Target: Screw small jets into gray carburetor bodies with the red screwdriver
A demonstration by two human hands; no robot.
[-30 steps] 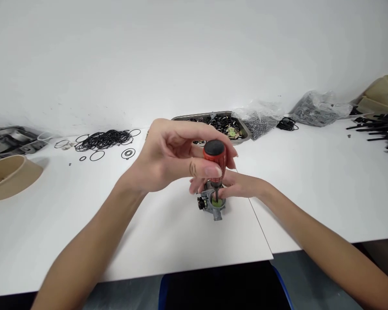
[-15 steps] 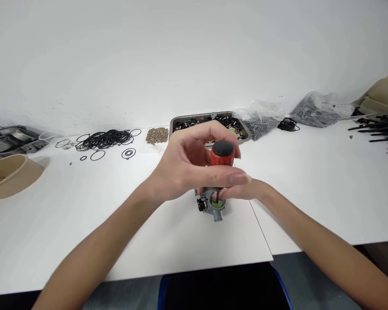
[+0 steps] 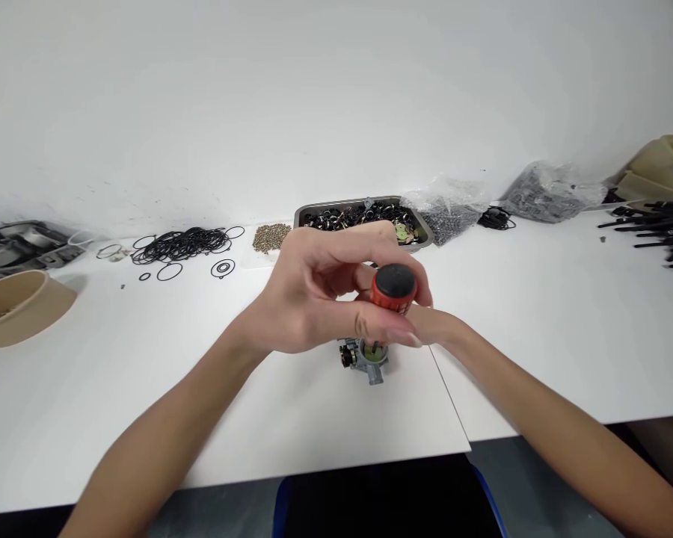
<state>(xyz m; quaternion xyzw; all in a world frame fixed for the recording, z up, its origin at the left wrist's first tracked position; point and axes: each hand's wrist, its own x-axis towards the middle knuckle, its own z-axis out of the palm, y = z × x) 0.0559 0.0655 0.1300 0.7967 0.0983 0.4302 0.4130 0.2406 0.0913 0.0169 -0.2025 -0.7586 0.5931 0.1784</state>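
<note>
My left hand (image 3: 308, 302) is closed around the red handle of a screwdriver (image 3: 393, 288) with a black end cap, thumb in front and fingers curled behind. The shaft points down into the round bore of a grey metal carburetor (image 3: 375, 371) on the white table. A greenish disc shows inside that bore, and a black fitting sticks out on its left side. Behind the left hand, my right hand (image 3: 436, 325) reaches in from the right to the carburetor and holds it. Its fingers are mostly hidden by the left hand and the handle.
A metal tray (image 3: 426, 240) of small parts stands at the back. Left of it lie brass pieces (image 3: 271, 237), black rubber rings (image 3: 188, 245) and a beige bin (image 3: 45, 302). On the right are clear plastic bags (image 3: 555, 193) of parts and black rods (image 3: 662, 232).
The screwdriver handle has shifted slightly right and down and tilted a little toward me, and the left hand has turned with it. The carburetor stays at almost the same spot.
</note>
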